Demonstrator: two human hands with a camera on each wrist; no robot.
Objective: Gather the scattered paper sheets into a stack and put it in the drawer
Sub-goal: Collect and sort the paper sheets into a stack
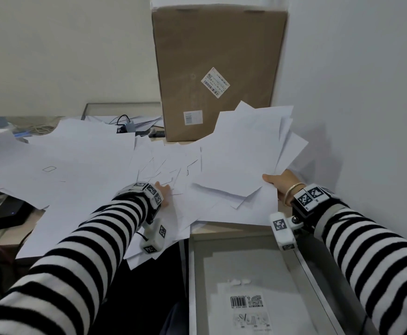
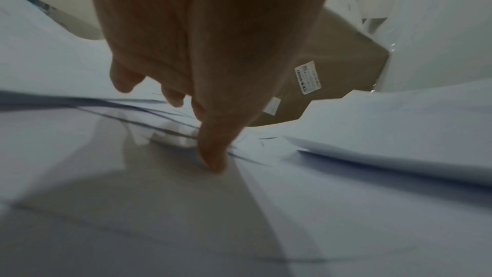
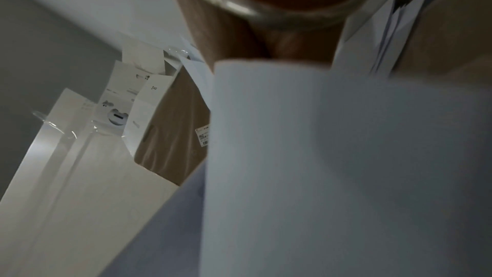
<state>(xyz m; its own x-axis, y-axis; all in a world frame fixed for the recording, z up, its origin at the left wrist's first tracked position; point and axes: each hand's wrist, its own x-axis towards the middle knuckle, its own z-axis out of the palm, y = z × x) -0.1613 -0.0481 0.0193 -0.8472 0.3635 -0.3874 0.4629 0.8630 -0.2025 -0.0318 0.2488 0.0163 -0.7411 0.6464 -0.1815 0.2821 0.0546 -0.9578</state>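
White loose paper sheets (image 1: 81,160) mostly ungathered; right hand (image 1: 278,183) grips a partial sheaf (image 1: 243,153), left hand (image 1: 165,193) flat on sheets, lower-right grey drawer (image 1: 246,274) unfilled

The head view is evenly, rather dimly lit and mostly sharp, with wide-angle bending at its edges. Soft shadows fall on the wall (image 1: 357,93) at right. Both wrist views are darker and blurred: the left hand (image 2: 202,54) looms shadowed and casts a broad shadow on the paper sheets (image 2: 346,208); the bracelet (image 3: 266,14) is out of focus.
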